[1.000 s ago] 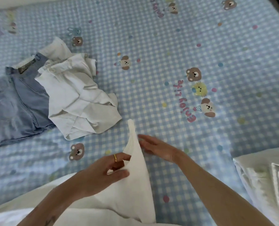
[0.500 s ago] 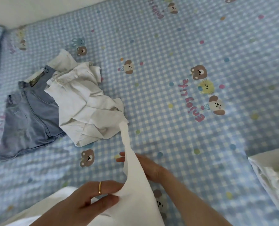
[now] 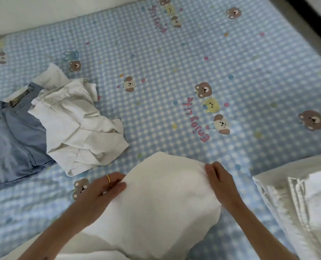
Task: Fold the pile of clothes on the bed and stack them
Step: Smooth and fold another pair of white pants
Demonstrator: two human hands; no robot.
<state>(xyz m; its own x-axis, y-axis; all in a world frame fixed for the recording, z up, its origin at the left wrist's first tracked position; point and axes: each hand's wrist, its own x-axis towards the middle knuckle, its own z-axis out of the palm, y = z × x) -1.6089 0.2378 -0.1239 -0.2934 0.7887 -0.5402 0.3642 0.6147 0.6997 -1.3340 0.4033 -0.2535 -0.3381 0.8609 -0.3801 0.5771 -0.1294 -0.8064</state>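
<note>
Two hands pinch white garment (image 3: 161, 199): left hand (image 3: 107, 188), right hand (image 3: 218, 180) | risk: uneven pull skews fold

Blue-white checked bedsheet (image 3: 231, 53) (bear prints); white garment (image 3: 165, 199); pale-blue jeans (image 3: 15, 139).

we see a plain white cloth garment (image 3: 161, 203) spread near the front of the bed, over a blue-and-white checked sheet printed with little bears (image 3: 231, 59). the left hand (image 3: 103, 192), a gold ring on one finger, pinches the garment's left edge, and the right hand (image 3: 219, 182) grips its right edge. to the left lies a crumpled cream buttoned shirt (image 3: 77, 126), partly overlapping pale blue denim jeans (image 3: 15, 139). at the right edge sits a stack of white folded fabric (image 3: 302, 209).
</note>
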